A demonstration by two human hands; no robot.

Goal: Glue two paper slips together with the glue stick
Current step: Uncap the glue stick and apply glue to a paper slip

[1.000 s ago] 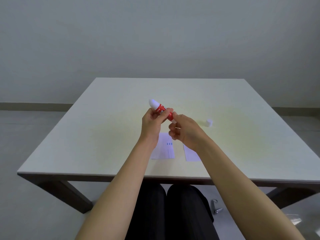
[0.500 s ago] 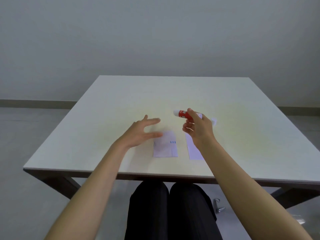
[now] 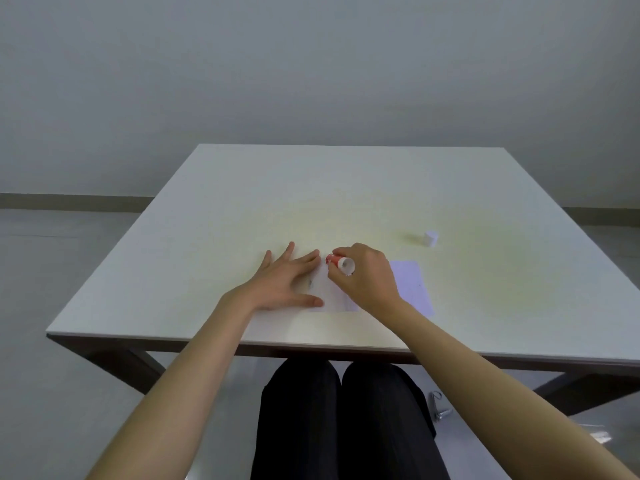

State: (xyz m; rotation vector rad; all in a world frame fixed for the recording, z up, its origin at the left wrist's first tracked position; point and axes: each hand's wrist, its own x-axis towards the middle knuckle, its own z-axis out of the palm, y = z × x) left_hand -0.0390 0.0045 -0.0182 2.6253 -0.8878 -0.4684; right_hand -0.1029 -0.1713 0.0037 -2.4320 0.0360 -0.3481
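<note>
Two white paper slips lie side by side near the table's front edge. My left hand [image 3: 282, 284] rests flat, fingers spread, on the left slip [image 3: 332, 299], pressing its left side. My right hand [image 3: 363, 277] grips the red and white glue stick [image 3: 340, 263], tilted with its far end down toward the top of that left slip; the tip itself is hidden. The right slip [image 3: 412, 285] lies bare beside my right wrist. The glue stick's white cap [image 3: 430, 238] stands apart, farther back on the right.
The pale table [image 3: 242, 209] is square, with its front edge close to my lap. My knees in dark trousers show under it. A small metal object [image 3: 439, 408] lies on the floor to the right.
My left hand let go of the glue stick and dropped flat onto the left slip. My right hand carried the glue stick down and left, over that slip.
</note>
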